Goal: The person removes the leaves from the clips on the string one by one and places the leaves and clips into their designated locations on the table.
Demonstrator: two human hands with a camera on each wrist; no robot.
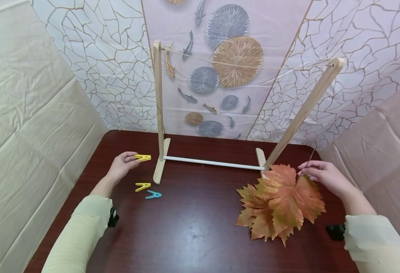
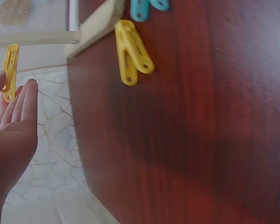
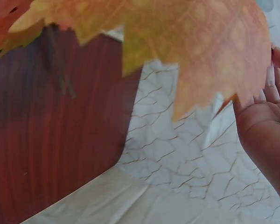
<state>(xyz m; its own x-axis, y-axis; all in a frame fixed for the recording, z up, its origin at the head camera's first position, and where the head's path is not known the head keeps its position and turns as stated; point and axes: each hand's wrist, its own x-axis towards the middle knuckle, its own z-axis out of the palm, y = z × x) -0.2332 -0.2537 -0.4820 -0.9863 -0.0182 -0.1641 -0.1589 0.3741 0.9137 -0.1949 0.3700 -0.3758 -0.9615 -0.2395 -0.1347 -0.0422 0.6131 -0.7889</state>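
Between thumb and fingers, my left hand [image 1: 120,167] pinches a yellow clothespin [image 1: 143,157] just left of the wooden frame's left foot. The left wrist view also has this held clothespin [image 2: 10,72]. Below the hand, a second yellow clothespin [image 1: 143,187] and a blue clothespin [image 1: 153,195] lie on the table. On the right side, my right hand [image 1: 324,176] pinches the thin stem of an orange artificial maple leaf [image 1: 290,193]. That leaf overlaps more leaves [image 1: 254,203] beneath it. In the right wrist view the leaf [image 3: 210,51] covers part of the fingers.
A wooden frame stands at the back of the dark red table [image 1: 193,227], with a left post [image 1: 159,102], a slanting right post [image 1: 302,113], a white lower bar [image 1: 213,163] and a string [image 1: 247,65] across the top. Patterned cloth [image 1: 118,64] hangs behind it.
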